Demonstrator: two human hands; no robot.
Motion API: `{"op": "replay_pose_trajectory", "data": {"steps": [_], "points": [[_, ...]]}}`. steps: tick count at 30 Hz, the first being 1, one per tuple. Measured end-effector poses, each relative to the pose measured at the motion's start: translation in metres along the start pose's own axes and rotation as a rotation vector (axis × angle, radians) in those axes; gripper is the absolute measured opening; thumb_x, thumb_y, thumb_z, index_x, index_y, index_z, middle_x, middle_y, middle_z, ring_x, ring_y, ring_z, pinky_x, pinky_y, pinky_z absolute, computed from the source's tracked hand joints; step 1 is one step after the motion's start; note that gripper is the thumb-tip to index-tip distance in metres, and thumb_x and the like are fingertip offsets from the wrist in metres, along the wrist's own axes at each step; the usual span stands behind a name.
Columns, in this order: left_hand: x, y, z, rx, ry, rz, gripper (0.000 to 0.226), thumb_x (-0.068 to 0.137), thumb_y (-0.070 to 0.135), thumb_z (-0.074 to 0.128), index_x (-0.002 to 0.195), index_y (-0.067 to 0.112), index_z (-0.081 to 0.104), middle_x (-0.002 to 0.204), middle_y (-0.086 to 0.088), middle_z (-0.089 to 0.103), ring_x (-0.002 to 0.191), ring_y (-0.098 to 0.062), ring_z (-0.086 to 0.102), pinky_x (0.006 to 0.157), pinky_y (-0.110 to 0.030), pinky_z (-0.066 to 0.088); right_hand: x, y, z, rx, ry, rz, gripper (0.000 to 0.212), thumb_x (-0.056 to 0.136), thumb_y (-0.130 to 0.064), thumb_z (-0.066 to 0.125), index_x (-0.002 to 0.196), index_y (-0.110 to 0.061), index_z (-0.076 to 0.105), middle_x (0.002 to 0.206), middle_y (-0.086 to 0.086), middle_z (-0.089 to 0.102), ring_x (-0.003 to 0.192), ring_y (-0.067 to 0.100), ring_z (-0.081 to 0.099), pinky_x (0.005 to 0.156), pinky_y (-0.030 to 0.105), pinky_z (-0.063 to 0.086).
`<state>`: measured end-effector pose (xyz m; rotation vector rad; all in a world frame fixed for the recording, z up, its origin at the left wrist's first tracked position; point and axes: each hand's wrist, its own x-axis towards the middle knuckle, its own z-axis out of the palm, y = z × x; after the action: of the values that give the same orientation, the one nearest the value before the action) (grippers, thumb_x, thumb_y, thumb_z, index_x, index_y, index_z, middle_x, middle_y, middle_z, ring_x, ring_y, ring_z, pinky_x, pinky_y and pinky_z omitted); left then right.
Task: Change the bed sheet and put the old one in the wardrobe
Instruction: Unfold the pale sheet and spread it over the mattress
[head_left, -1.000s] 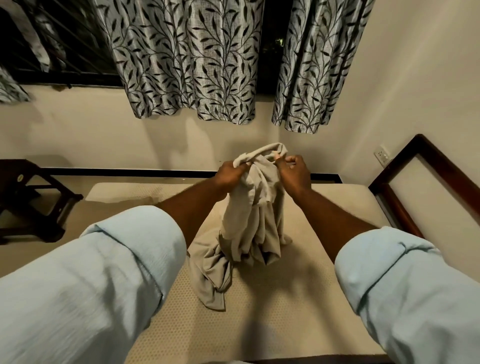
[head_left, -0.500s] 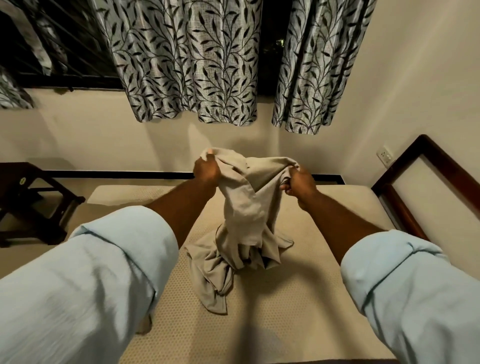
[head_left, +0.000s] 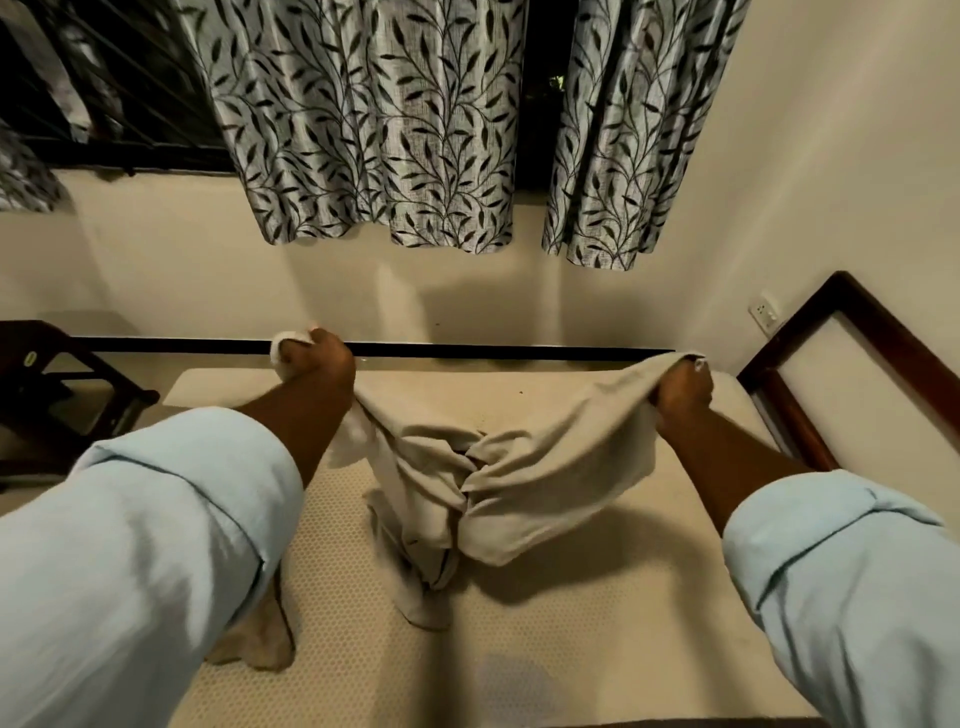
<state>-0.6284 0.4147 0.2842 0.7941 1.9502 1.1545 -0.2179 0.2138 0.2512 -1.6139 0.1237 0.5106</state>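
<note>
Mattress (head_left: 571, 649) takes up most of what we see, a cream, dotted surface running from the near edge to the far wall. Above it we find leaf-patterned curtains (head_left: 363, 130) hanging over a dark window (head_left: 104, 78). Two pale blue sleeves (head_left: 130, 545) reach in from the bottom corners, rolled back off the forearms.

Between them hangs the bed sheet (head_left: 545, 467), beige and bunched. Its top edge sags from hand to hand above the mattress, its middle is twisted into a knot of folds, and its lowest tail rests on the mattress. A beige fold (head_left: 260, 639) lies on the mattress beside the left sleeve; we cannot tell whether it belongs to the same sheet.

At right a dark wooden headboard (head_left: 883, 332) stands against the wall, and at left a dark wooden stand (head_left: 62, 395) sits beside the bed.

The left hand (head_left: 317, 364) is fisted round one bunched end of the sheet, near the mattress's far edge. The right hand (head_left: 683, 389) has its fingers curled tight round the other end, well apart from the left. Smallest, a white wall socket (head_left: 764, 314) sits just beside the headboard.
</note>
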Motion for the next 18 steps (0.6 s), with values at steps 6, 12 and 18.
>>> {"op": "replay_pose_trajectory", "data": {"steps": [6,12,18], "points": [[-0.057,-0.028,0.025,0.471,-0.514,0.122,0.081,0.086,0.052,0.070,0.147,0.010,0.039,0.141,-0.018,0.052,0.126,-0.038,0.053,0.103,-0.044,0.047,-0.133,-0.036,0.050,0.062,-0.486,0.067,0.026,0.106,-0.027,0.045,0.099,-0.014,0.065,0.098,0.006,0.071,0.089,0.022,0.068,0.091,0.044,0.053],[-0.113,-0.052,0.038,0.633,-1.247,0.252,0.059,0.078,0.038,0.085,0.127,0.017,0.059,0.117,-0.005,0.064,0.103,-0.021,0.061,0.070,-0.032,0.053,-0.164,-0.061,0.087,0.147,-0.699,0.167,0.033,0.107,-0.029,0.040,0.106,-0.010,0.067,0.100,0.008,0.073,0.092,0.024,0.069,0.082,0.040,0.056],[-0.128,-0.059,0.053,0.625,-1.210,0.443,0.069,0.090,0.034,0.073,0.149,0.021,0.041,0.140,-0.006,0.055,0.126,-0.028,0.054,0.107,-0.043,0.047,-0.173,-0.113,0.098,0.397,-0.808,0.122,0.037,0.103,-0.030,0.043,0.112,-0.004,0.068,0.104,0.014,0.072,0.095,0.029,0.069,0.096,0.041,0.055]]}}
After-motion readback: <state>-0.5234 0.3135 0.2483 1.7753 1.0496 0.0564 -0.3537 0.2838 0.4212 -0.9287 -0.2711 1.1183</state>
